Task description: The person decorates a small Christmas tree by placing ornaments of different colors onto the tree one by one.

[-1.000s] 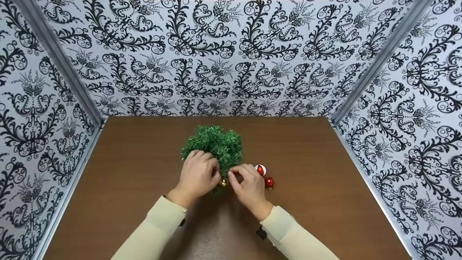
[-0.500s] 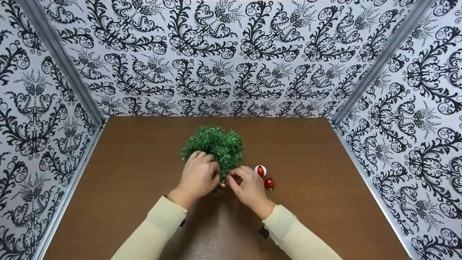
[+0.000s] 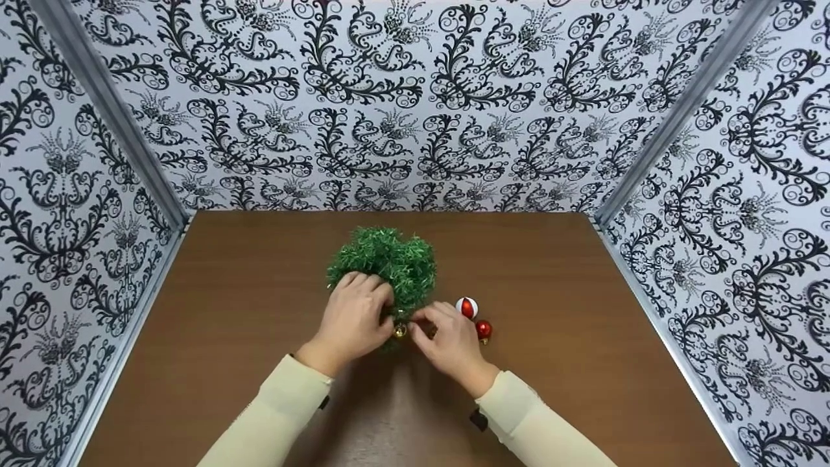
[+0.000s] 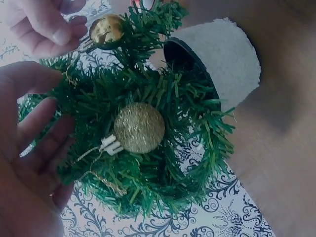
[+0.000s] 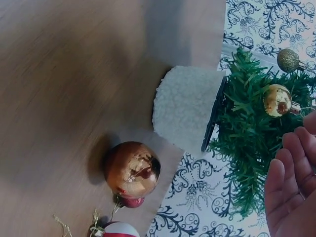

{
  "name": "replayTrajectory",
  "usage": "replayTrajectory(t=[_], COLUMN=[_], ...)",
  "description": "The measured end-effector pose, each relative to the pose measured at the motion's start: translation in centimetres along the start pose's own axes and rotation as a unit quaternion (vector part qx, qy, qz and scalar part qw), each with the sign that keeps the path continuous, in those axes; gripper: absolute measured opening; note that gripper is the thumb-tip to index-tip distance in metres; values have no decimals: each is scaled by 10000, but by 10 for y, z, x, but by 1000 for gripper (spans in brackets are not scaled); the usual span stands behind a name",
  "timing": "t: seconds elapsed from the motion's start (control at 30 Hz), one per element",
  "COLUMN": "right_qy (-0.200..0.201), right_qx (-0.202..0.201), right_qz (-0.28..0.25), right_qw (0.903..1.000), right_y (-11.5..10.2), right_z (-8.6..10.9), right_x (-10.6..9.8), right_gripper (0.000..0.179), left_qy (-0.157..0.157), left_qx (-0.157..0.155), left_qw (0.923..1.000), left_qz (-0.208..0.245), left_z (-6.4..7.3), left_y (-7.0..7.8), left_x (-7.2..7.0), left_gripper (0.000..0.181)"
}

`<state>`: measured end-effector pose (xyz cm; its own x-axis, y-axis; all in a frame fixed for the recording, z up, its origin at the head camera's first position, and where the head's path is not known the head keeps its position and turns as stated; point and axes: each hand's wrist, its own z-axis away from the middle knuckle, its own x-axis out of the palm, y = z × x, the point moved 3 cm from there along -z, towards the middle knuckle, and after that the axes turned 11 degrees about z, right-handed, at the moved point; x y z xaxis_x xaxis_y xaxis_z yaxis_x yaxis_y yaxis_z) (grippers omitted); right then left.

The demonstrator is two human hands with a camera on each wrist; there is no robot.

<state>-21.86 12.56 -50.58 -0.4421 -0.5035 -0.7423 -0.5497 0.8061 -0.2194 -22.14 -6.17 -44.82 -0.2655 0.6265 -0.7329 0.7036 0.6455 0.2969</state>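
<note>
A small artificial Christmas tree (image 3: 386, 256) with green tinsel branches stands in a fuzzy white pot (image 5: 185, 106). At its near side, my right hand (image 3: 450, 340) pinches the string of a shiny gold bauble (image 4: 107, 32) beside a branch. My left hand (image 3: 353, 318) reaches into the left side of the tree, thumb and forefinger pinching the end of a branch by a gold string; its other fingers curl loosely. A glittery gold bauble (image 4: 139, 128) hangs by its cord from the tree, just past the left fingers.
Right of the tree on the brown table (image 3: 570, 311) lie a red-and-white bauble (image 3: 467, 307) and a red bauble (image 3: 484, 329). A larger copper bauble (image 5: 131, 170) lies near the pot. Patterned walls (image 3: 389, 117) enclose the table at the back and both sides.
The shiny gold bauble has dropped slightly toward me, and my right hand has shifted a little the same way. My left hand keeps nearly the same place at the tree.
</note>
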Motion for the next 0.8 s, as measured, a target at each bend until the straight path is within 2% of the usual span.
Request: replayTrajectory(t=[0.1,0.2,0.27,0.33,0.4,0.47,0.53,0.67,0.8], right_qy=[-52,-130,-180,-230,-285,-376,-483,-859,-1369], right_qx=[-9,-66,-117,-116,17,285,642,1343,1701], right_qz=[-29,-36,-43,-10,42,178,310,457,575], right_qw=[10000,9999,9998,9997,9996,9987,9963,9861,9742], right_y=[4,13,22,33,47,62,78,108,131], right_z=[2,4,6,9,13,19,26,40,55], right_x=[-2,-4,-6,-8,-11,-13,-15,-18,-16], right_gripper=[8,5,6,10,15,18,21,23,26], left_qy=[255,690,835,674,297,-113,-369,-469,-353], left_qx=[75,479,733,820,726,596,523,467,448], left_qw=[9996,9965,9936,9930,9936,9926,9908,9904,9929], left_qz=[71,11,-207,-514,-819,-1051,-1188,-1215,-1044], left_z=[0,-2,-4,-6,-8,-8,-7,-5,-7], left_y=[2,8,12,14,15,14,14,15,14], left_x=[-4,-11,-14,-14,-11,-7,-3,1,2], left_gripper=[31,48,59,70,78,79,77,73,72])
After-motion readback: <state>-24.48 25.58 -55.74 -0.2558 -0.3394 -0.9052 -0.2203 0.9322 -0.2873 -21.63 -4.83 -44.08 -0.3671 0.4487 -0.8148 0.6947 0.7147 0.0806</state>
